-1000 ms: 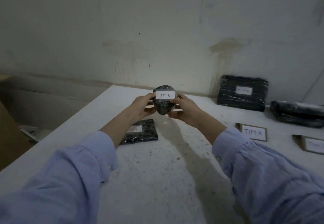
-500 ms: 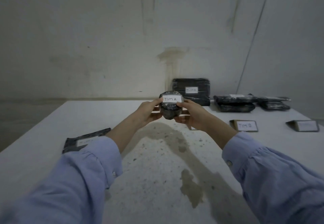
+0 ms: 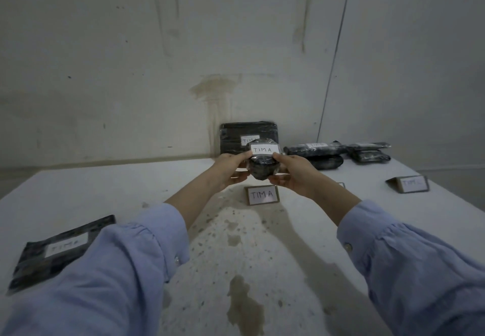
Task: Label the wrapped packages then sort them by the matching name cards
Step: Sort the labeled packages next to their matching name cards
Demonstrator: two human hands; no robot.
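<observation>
Above the table, at mid-frame: round package (image 3: 263,168), dark and film-wrapped, held up in the air over the TIMA name card (image 3: 262,195).
Label on it: white strip (image 3: 264,149) reading "TIMA", clear.
Left hand (image 3: 231,169): fingers clasped round the package's left side, thumb at the strip's left end.
Right hand (image 3: 292,172): fingers clasped round its right side, thumb at the strip's right end.
Hidden: the package's sides and underside, behind the fingers.
Flat package against the wall (image 3: 237,136): its label is partly covered by the held one; only "TIM" shows.
Near-left package (image 3: 52,254): "TIMA", blurred, partly under the left sleeve (image 3: 110,278).
Second card (image 3: 341,185): almost wholly behind the right wrist.
Right card (image 3: 412,184): writing too blurred to read.
Right-hand pile (image 3: 338,153): labels illegible.
Table (image 3: 105,191): white, stained.
</observation>
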